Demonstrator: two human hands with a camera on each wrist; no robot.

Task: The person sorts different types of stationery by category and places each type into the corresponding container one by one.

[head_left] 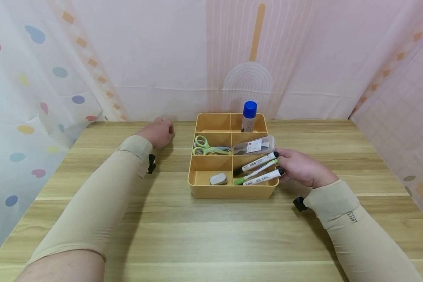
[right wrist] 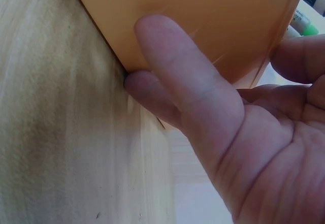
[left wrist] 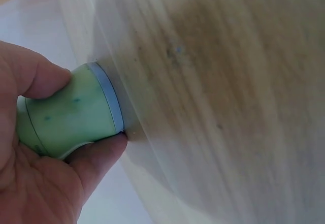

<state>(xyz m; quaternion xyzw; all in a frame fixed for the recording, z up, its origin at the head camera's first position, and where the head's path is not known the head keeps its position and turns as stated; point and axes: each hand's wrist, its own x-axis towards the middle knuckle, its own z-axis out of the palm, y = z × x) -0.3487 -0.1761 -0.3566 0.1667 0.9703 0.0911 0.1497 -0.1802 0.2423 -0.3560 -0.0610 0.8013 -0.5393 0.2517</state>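
My left hand (head_left: 161, 133) is at the table's far left. In the left wrist view its thumb and fingers grip a small light-green barrel-shaped object (left wrist: 76, 109) with a grey-blue band, by the tabletop; the head view hides it. My right hand (head_left: 304, 169) touches the right side of an orange-yellow divided organizer (head_left: 232, 192). In the right wrist view, extended fingers (right wrist: 188, 76) lie against its outer wall. Markers (head_left: 264, 177) lean in its near right compartment, beside that hand. Green-handled scissors (head_left: 206, 147), a clear plastic case (head_left: 255, 145) and a small whitish block (head_left: 218, 179) occupy other compartments.
A blue-capped glue stick (head_left: 249, 116) stands upright in the organizer's back right compartment. The wood-grain table (head_left: 211, 239) extends on all sides of the organizer. A patterned curtain (head_left: 155, 58) hangs along the far edge and both sides.
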